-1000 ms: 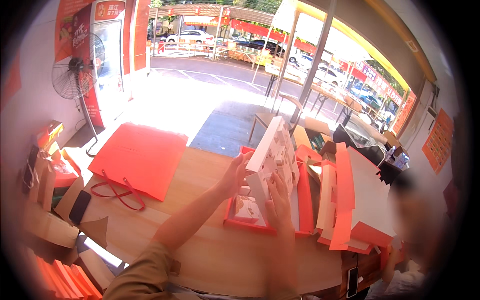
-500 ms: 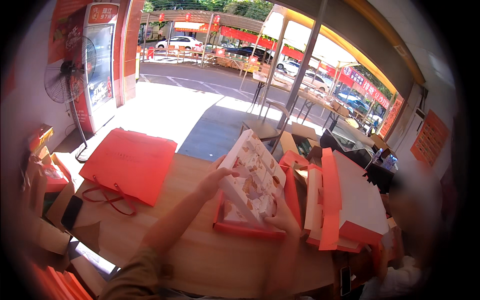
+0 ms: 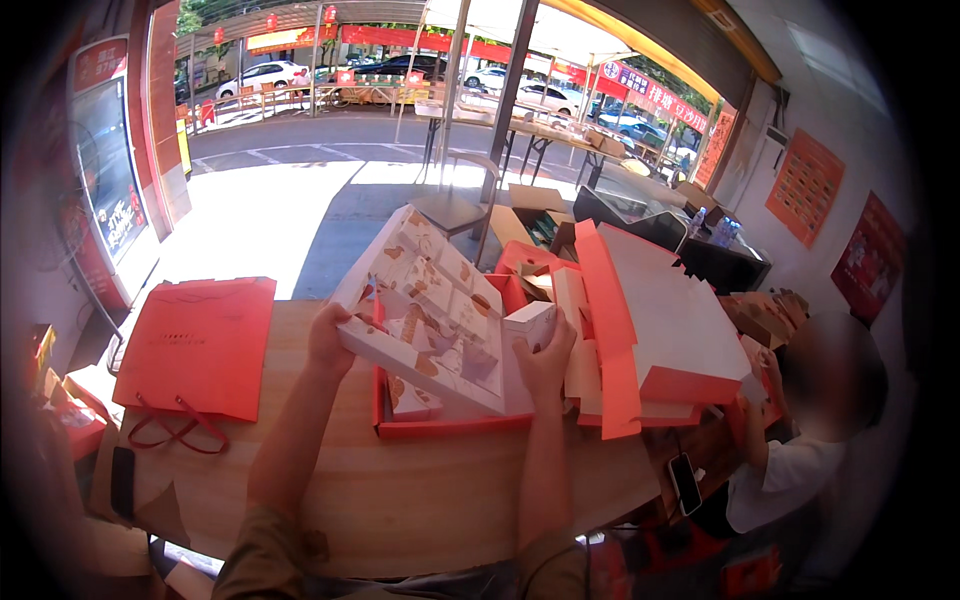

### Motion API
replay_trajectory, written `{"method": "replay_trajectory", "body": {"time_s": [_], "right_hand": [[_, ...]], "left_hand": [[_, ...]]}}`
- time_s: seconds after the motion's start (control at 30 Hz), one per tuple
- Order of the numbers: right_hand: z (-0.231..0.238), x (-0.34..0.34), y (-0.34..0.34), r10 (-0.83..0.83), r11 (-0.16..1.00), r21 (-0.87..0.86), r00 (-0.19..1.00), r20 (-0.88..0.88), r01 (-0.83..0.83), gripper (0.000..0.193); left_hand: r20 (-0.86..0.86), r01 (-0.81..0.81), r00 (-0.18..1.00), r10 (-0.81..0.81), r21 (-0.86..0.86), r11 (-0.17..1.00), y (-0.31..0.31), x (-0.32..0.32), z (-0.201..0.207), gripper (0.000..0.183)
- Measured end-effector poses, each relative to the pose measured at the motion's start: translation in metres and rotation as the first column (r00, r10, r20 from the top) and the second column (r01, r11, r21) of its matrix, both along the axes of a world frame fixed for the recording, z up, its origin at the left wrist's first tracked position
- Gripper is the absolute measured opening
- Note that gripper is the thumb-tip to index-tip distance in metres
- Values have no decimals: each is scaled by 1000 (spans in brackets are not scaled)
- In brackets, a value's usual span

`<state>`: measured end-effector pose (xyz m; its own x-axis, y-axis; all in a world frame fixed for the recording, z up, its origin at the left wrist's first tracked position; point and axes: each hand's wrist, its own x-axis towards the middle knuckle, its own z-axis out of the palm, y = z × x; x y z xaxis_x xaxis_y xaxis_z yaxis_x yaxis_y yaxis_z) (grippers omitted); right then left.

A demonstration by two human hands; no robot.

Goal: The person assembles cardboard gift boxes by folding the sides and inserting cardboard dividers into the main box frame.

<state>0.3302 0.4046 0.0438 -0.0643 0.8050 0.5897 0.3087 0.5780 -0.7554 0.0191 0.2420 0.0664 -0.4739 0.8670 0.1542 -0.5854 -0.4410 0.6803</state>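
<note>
My left hand [image 3: 332,342] is closed on the left edge of a white tray [image 3: 415,372] with a tan and gold pattern. The tray is tilted, and small patterned boxes seem to fill it. In my right hand [image 3: 546,365] is a small white box [image 3: 531,321], gripped between thumb and fingers beside the tray's right side. Beneath both hands an open red gift box [image 3: 455,426] lies on the wooden table, with a patterned piece [image 3: 412,400] visible inside it at the left. The tray hides much of the red box's inside.
A flat red gift bag [image 3: 195,350] with ribbon handles lies at the left, near a black phone [image 3: 122,482]. Large red and white boxes [image 3: 680,320] are stacked at the right. Beyond them sits another person [image 3: 800,475], close to a second phone [image 3: 685,484].
The small white box is now in my right hand, apart from the tray. My left hand has shifted left with the tray, which now leans flatter. The view has turned right.
</note>
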Motion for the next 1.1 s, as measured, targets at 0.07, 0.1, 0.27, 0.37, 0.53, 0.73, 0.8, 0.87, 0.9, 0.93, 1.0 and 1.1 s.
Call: {"method": "replay_trajectory", "body": {"time_s": [0.07,0.1,0.27,0.37,0.53,0.73,0.8,0.87,0.9,0.93,1.0,1.1], "right_hand": [[-5,1,2,-135,990,45,984,115,130,87],[-14,2,9,-171,984,76,966,192,159,86],[-24,-6,2,-124,991,76,942,312,106,82],[-27,-13,-2,-96,987,157,886,453,26,81],[-40,-18,1,19,994,68,740,673,-88,82],[-18,-16,-9,610,776,-157,790,-61,-611,78],[3,-8,-20,587,809,-59,801,119,-585,73],[15,-2,-23,539,818,45,791,289,-574,69],[18,-1,-24,535,807,75,779,328,-586,66],[21,3,-24,525,797,107,769,365,-595,64],[4,4,-2,559,752,128,729,395,-646,58],[-2,5,-1,608,743,69,714,347,-666,49]], "left_hand": [[-31,-30,999,32,47,998,-9,1,12,67],[-31,-42,999,44,61,997,-15,-1,19,68],[-28,-185,982,188,94,978,-63,-4,65,74],[54,-196,980,189,160,968,-85,-8,74,77],[248,-44,968,-33,298,953,-99,-6,65,73],[292,47,951,-102,192,980,-98,-5,11,78],[220,94,968,-119,118,988,-101,-21,-18,78],[166,118,981,-100,-105,987,-103,-21,-31,77],[141,125,985,-96,-216,968,-105,-20,-37,77],[107,179,982,-155,-273,945,-106,-18,-40,74],[5,170,983,-181,-369,914,-105,-30,-58,72],[-210,-44,976,-66,-480,876,-119,-11,-35,68]]}}
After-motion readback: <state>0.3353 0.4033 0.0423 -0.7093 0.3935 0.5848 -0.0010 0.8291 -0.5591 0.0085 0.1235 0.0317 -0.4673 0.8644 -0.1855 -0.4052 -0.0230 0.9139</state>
